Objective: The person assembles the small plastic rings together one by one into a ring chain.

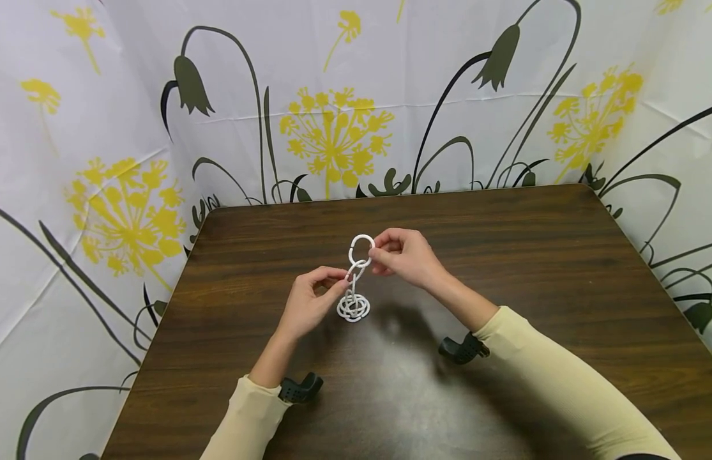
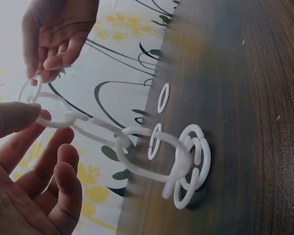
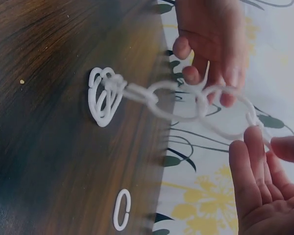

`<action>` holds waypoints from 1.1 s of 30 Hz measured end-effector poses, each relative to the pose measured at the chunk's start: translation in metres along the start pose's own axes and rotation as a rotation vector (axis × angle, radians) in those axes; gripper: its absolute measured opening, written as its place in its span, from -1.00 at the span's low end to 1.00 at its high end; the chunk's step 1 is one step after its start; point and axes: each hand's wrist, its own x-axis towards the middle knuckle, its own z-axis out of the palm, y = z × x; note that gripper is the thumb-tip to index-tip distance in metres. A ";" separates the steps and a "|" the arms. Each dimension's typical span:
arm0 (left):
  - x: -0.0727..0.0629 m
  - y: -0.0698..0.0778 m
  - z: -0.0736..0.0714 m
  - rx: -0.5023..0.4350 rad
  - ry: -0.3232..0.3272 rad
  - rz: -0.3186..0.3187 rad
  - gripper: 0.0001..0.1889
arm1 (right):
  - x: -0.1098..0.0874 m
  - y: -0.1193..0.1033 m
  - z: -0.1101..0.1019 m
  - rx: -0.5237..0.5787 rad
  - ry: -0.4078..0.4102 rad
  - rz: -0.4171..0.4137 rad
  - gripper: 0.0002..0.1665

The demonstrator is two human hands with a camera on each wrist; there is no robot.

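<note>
A chain of white open-gap rings hangs between my hands in the head view. My right hand (image 1: 410, 259) pinches the top ring (image 1: 361, 236) between thumb and fingers at its right side. Lower and to the left, my left hand (image 1: 310, 303) holds the ring linked under it between thumb and index finger. In the left wrist view the remaining fingers of the left hand (image 2: 34, 191) are loosely bent. From there the chain runs down to a coiled heap of linked rings (image 1: 339, 308) on the table.
Beyond the heap, the left wrist view has two loose white links, a farther one (image 2: 166, 88) and a nearer one (image 2: 152, 149). One loose link (image 3: 116, 210) appears in the right wrist view. A patterned curtain (image 1: 246, 140) borders the brown wooden table (image 1: 534, 255).
</note>
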 end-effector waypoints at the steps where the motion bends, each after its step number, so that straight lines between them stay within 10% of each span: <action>1: 0.000 0.001 0.000 -0.002 0.000 -0.001 -0.83 | -0.001 0.000 0.001 0.005 -0.018 -0.001 -0.89; 18: 0.008 0.006 0.007 -0.255 0.106 -0.040 -0.83 | 0.002 0.006 -0.013 -0.117 -0.153 -0.021 -0.84; 27: 0.005 0.002 0.005 -0.253 0.126 -0.067 -0.83 | 0.016 0.045 -0.067 -0.667 0.074 -0.034 -0.79; 33: 0.003 0.001 0.005 -0.255 0.110 -0.065 -0.82 | 0.012 0.079 -0.084 -0.962 0.055 -0.043 -0.65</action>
